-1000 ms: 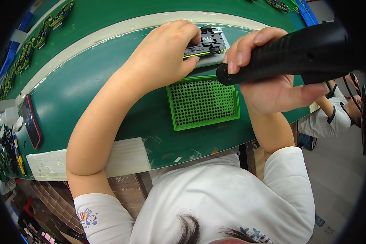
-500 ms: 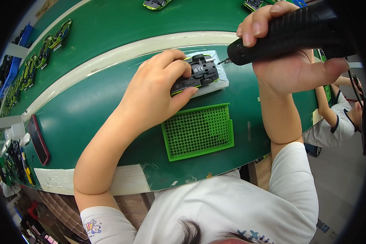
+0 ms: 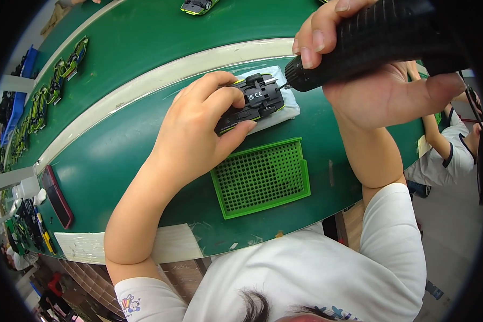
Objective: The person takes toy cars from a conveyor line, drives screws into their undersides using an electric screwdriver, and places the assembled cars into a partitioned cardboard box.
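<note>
My left hand (image 3: pixel 198 121) is closed around a toy car (image 3: pixel 258 100), which lies underside up on a pale blue pad (image 3: pixel 288 103). The car shows a black base with wheels and a thin yellow-green edge. In my right hand (image 3: pixel 381 96) is a black electric screwdriver (image 3: pixel 378 45), tilted with its bit pointing left and down. The bit's tip is at the right end of the car's base; whether it touches a screw is too small to tell. Fingers curl over the far side of the tool, and the palm supports it from below.
Nearest me on the green table (image 3: pixel 129 112) sits a green perforated tray (image 3: pixel 263 177). Left are a dark phone (image 3: pixel 57 196) and yellow-handled tools (image 3: pixel 45 233). Beyond a pale curved strip (image 3: pixel 161 67), more toy cars (image 3: pixel 59 75) stand in a line. Another person (image 3: pixel 445 153) is at the right.
The screwdriver has moved left, bringing its bit from just off the car to the end of its base. My left hand still holds the car. The whole view has shifted slightly.
</note>
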Tool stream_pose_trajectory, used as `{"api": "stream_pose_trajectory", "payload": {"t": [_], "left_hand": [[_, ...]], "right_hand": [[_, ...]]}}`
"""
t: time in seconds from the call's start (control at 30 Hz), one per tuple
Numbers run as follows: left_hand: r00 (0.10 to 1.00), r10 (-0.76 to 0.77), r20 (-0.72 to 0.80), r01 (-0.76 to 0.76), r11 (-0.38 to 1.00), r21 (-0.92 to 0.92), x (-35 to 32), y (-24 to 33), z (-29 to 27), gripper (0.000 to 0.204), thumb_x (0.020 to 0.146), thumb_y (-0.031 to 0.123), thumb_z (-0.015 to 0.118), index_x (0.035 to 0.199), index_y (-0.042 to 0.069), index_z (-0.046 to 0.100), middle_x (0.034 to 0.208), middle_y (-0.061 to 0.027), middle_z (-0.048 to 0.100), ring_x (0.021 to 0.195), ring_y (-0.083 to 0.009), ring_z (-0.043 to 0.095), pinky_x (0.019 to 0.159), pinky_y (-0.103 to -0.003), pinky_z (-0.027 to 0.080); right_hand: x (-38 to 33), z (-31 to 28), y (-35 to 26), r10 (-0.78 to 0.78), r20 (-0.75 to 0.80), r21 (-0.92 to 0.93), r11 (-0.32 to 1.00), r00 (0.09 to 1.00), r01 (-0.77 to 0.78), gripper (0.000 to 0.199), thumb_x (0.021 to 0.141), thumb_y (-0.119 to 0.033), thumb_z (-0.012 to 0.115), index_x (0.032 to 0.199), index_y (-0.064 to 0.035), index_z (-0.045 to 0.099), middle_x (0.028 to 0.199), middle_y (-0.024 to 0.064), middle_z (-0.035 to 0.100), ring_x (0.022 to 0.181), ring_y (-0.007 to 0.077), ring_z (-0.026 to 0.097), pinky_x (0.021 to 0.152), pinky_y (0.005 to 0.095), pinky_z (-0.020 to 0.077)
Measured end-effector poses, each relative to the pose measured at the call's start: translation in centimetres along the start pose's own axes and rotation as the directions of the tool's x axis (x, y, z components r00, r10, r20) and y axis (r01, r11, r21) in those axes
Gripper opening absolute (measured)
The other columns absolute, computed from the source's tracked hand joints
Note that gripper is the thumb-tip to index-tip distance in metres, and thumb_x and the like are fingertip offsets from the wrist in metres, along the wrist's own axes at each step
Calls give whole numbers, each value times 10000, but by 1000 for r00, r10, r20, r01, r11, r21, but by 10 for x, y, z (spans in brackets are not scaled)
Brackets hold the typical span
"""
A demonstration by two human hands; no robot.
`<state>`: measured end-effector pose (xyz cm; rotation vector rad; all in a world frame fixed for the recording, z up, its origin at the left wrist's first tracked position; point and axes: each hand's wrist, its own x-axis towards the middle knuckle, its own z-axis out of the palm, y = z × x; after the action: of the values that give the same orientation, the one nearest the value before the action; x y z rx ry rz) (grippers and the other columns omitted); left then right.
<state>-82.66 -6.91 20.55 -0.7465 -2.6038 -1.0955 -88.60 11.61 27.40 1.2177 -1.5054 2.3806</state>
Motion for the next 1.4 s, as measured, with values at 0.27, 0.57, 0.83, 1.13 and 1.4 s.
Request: {"api": "stream_pose_trajectory", "payload": {"t": [0.27,0.57,0.83,1.13,1.4], "left_hand": [[1000,18,-18,-18,1000,-16,2,2,-8,314,673,79,805,897,24,591,1151,-146,599,953,-324,606,787,-359,512],[971,235,-47,-215,941,261,1,9,15,385,710,211,779,1034,55,644,1210,-179,555,1092,-354,551,914,-458,434],[995,47,-84,-33,987,157,12,22,25,414,667,188,828,973,17,608,1180,-212,560,1034,-382,581,857,-444,491],[991,-3,-135,18,993,116,15,18,29,388,658,102,837,957,4,609,1117,-158,634,949,-284,652,789,-341,538],[993,26,-113,-11,991,130,13,14,32,390,653,133,828,954,17,608,1147,-176,616,942,-336,634,806,-397,524]], "right_hand": [[-3,-14,-11,28,-38,86,996,999,-25,941,732,-890,314,978,-10,536,714,132,569,585,216,562,571,323,468],[-6,-23,-20,3,-149,203,979,989,28,936,735,-893,308,964,-12,527,676,133,568,551,220,570,544,315,479],[-3,-25,-19,9,-230,292,955,973,60,933,737,-896,302,951,-14,519,642,134,566,522,223,576,519,309,490],[-11,-34,-18,22,-279,367,926,960,85,970,706,-921,284,938,-8,518,634,139,567,517,227,578,510,306,495],[-18,-39,-15,39,-286,422,902,957,89,1022,663,-953,261,924,1,520,634,146,569,521,230,579,507,304,499]]}}
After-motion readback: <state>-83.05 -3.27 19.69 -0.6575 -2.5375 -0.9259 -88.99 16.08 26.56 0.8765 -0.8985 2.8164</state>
